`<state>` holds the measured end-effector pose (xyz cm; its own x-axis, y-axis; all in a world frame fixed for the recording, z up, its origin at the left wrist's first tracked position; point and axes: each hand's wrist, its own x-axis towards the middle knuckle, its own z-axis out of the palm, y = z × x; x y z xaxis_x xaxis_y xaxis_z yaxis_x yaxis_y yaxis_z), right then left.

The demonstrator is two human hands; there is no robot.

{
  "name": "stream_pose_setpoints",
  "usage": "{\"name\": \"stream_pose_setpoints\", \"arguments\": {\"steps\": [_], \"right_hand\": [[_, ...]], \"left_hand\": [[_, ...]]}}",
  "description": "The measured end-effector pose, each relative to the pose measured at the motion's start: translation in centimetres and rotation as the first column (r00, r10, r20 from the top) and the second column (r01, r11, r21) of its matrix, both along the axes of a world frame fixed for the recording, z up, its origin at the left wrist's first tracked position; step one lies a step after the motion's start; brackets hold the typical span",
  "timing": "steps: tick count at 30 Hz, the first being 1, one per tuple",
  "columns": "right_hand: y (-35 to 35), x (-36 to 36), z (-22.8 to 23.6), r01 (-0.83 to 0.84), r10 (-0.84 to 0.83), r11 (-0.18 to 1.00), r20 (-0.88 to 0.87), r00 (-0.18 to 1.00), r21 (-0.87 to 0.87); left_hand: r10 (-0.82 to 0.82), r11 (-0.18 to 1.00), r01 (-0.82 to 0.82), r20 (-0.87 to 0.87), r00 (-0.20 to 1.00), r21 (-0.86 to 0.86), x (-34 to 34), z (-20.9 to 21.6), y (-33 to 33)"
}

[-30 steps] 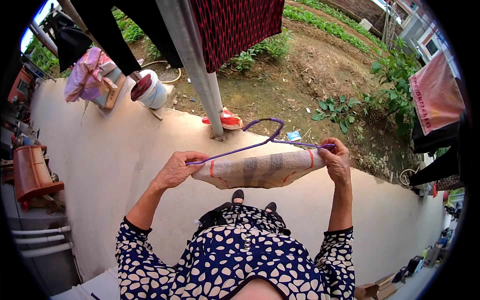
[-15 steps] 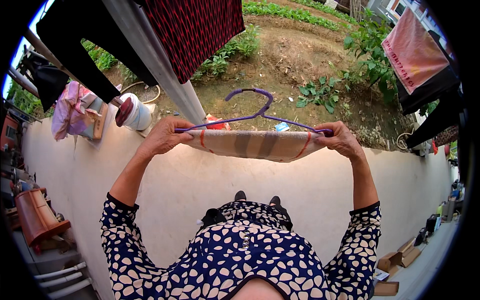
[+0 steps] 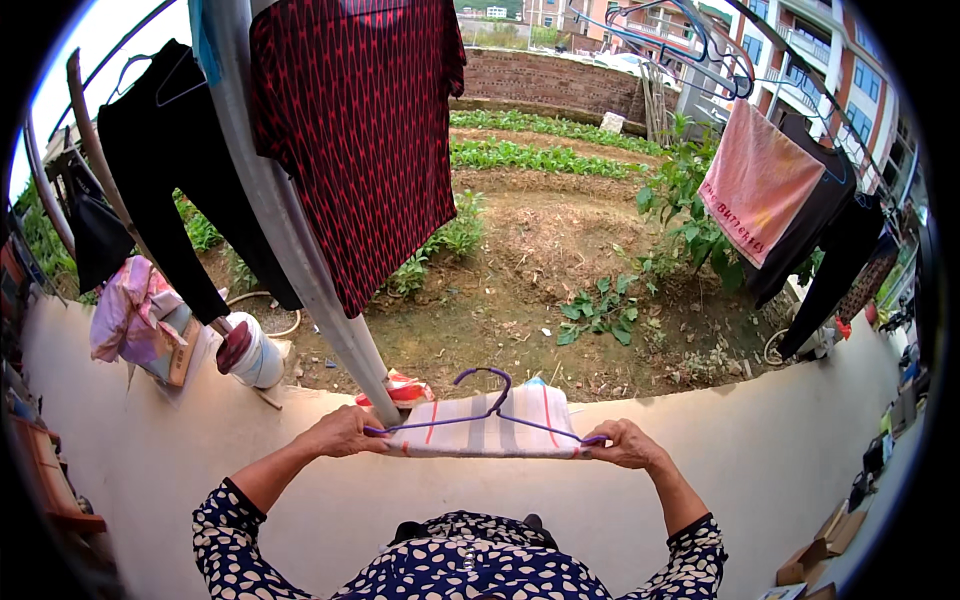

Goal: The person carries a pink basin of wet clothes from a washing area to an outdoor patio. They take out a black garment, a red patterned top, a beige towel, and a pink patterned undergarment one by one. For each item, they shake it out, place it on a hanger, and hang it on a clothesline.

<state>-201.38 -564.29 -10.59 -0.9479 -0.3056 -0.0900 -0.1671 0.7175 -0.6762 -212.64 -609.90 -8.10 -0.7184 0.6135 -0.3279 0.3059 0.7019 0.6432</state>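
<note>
A purple clothes hanger [image 3: 497, 408] is stretched between my two hands, its hook pointing away from me. A pale towel [image 3: 462, 441] with grey and red stripes lies against the hanger, partly in front of the bar and partly behind it. My left hand [image 3: 345, 432] pinches the hanger's left end together with the towel's edge. At the opposite end, my right hand [image 3: 627, 443] grips the hanger tip and the towel's corner. Some of the fingers on both hands are hidden.
A metal post [image 3: 300, 215] rises ahead on the left, beside a hanging red-and-black shirt [image 3: 365, 140] and black trousers [image 3: 165, 160]. A white bucket [image 3: 258, 355] stands left of it. Right, a pink towel [image 3: 760, 180] hangs near empty hangers [image 3: 690, 50]. Beyond the pale ledge lies a garden.
The view has tilted up, showing more of the yard and the hanging clothes. My hands, the hanger and the towel appear lower, and more towel shows behind the hanger. Both grips stay closed.
</note>
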Motion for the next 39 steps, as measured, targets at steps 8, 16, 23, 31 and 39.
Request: {"name": "stream_pose_setpoints", "arguments": {"steps": [8,16,23,31,39], "right_hand": [[-2.2,1.3,7.8,0.017,0.115,0.9,0.274,0.955,-0.436],[-3.8,4.1,11.0,0.176,-0.195,0.694,0.053,0.979,-0.698],[-4.7,2.0,18.4,0.182,-0.439,0.778,-0.313,0.842,-0.601],[-3.4,-6.2,30.3,0.286,-0.527,0.837,-0.549,0.649,-0.466],[-5.9,-17.1,40.0,0.272,-0.505,0.862,-0.771,0.388,-0.428]], "left_hand": [[-0.107,0.994,0.103,0.399,0.911,0.032,-6.0,7.1,1.3],[-0.243,0.967,0.217,0.235,0.941,0.13,-9.1,13.2,4.3],[0.425,0.752,-0.094,-0.372,0.825,0.652,-11.7,17.3,5.3],[0.149,0.792,-0.114,-0.009,0.989,0.6,-6.5,11.6,2.7],[-0.155,0.822,-0.026,0.267,0.951,0.57,1.0,2.7,5.5]]}}
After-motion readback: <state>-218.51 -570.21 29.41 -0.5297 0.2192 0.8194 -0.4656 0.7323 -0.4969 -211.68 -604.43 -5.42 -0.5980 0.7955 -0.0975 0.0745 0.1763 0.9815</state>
